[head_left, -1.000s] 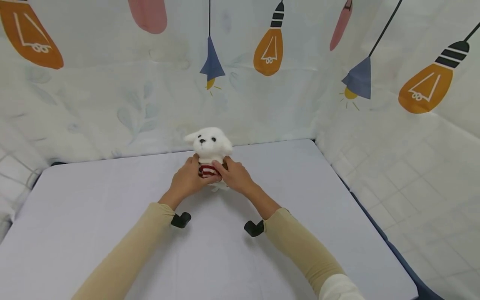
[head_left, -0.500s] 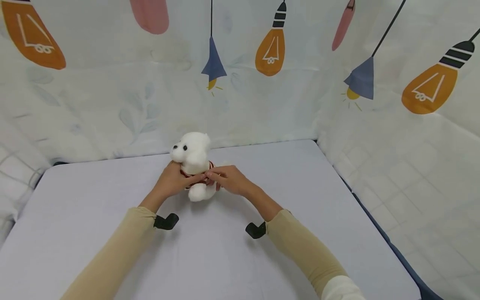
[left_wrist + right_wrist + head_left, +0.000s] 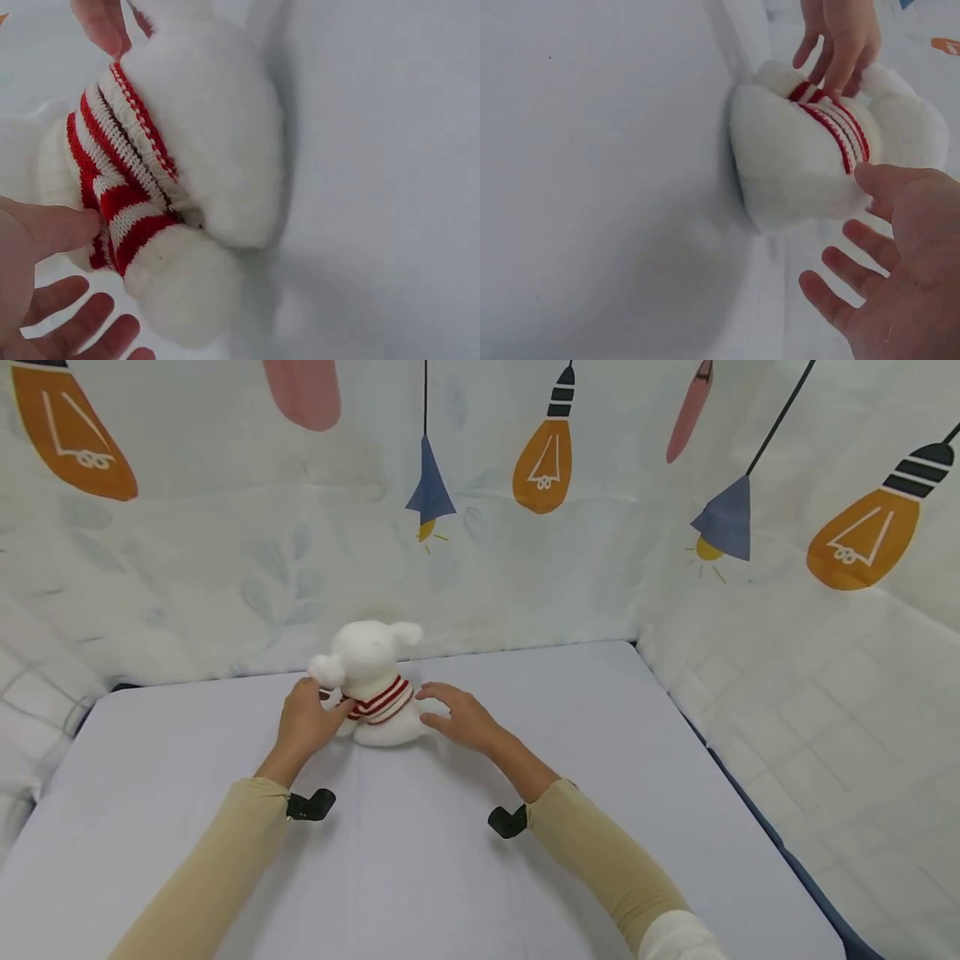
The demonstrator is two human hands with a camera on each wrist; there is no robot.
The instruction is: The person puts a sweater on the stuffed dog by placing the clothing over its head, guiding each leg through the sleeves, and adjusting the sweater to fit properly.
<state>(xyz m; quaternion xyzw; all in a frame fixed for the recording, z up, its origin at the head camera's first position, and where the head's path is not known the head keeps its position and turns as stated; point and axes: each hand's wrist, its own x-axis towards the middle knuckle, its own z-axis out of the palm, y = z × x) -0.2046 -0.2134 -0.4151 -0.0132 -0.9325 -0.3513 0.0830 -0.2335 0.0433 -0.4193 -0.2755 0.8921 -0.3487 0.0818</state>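
Note:
A white plush dog point(image 3: 372, 689) in a red-and-white striped sweater point(image 3: 378, 700) sits on the pale table point(image 3: 525, 860), its head turned to the left and away from me. My left hand point(image 3: 318, 714) is against its left side. In the left wrist view the thumb point(image 3: 64, 225) presses on the sweater point(image 3: 112, 187) and the other fingers lie spread under a paw point(image 3: 184, 289). My right hand point(image 3: 435, 706) is spread open at the toy's rear; in the right wrist view its thumb point(image 3: 885, 184) is at the white fur point(image 3: 787, 161).
A curtain printed with light bulbs and lamps point(image 3: 540, 468) closes off the back and right sides of the table. The table's right edge point(image 3: 750, 802) runs along the tiled cloth. A black camera mount sits on each wrist point(image 3: 310, 805) point(image 3: 507, 820).
The plush dog has been turned from facing me to facing left and away, and has shifted left. My right hand has released it and spread open; my left hand moved left with it.

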